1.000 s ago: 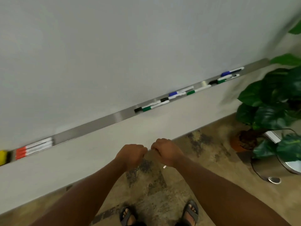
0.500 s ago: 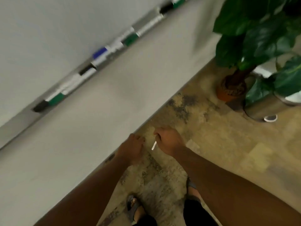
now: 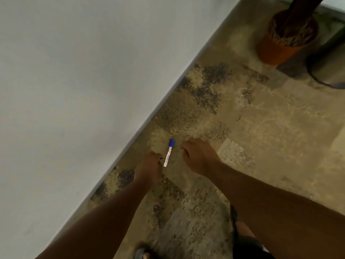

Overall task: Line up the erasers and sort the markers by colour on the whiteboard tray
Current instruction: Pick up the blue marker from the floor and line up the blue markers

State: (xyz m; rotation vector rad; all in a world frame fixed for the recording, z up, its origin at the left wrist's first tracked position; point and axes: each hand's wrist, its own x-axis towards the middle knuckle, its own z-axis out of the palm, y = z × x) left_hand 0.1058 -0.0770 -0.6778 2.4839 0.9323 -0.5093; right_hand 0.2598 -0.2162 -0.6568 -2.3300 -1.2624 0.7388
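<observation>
A white marker with a blue cap (image 3: 169, 152) shows against the floor between my two hands, and neither hand holds it. I cannot tell whether it lies on the floor or is still in the air. My left hand (image 3: 149, 166) hangs just left of the marker's lower end, fingers loosely curled downward and holding nothing. My right hand (image 3: 199, 156) is to the marker's right, also loosely curled and holding nothing. The whiteboard tray, the erasers and the other markers are out of view.
A pale wall (image 3: 74, 81) fills the left half and meets the mottled brown floor (image 3: 261, 137) along a diagonal. An orange plant pot (image 3: 280, 43) and a metal bin (image 3: 328, 71) stand at the upper right. My sandalled feet (image 3: 143, 254) are at the bottom.
The view has tipped down from the tray to the floor. My hands have parted, and the marker my right hand pinched is now free between them.
</observation>
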